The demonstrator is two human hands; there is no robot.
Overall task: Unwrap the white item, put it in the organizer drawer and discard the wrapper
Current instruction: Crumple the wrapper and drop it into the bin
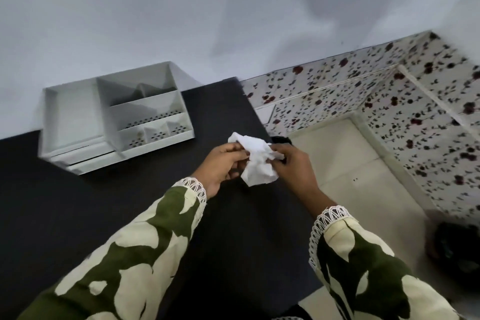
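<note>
Nearest the camera, two sleeves [145, 254] in a green-and-cream pattern with white lace cuffs reach forward over a black table [65, 215]. Beyond the cuffs, the left hand [223, 163] and the right hand [293, 166] hold a crumpled white wrapper [257, 161] between them just above the tabletop, each pinching one side of it with fingers and thumb. Whether the white item is inside the bundle cannot be told. Farther back and to the left, a white organizer [117, 117] with several open compartments stands on the table against a pale wall [181, 8]; its drawers, at the lower front, are blurred. To the right, past the table's edge, lie a cream tiled floor [350, 153] and a floral-print surface [428, 101].
</note>
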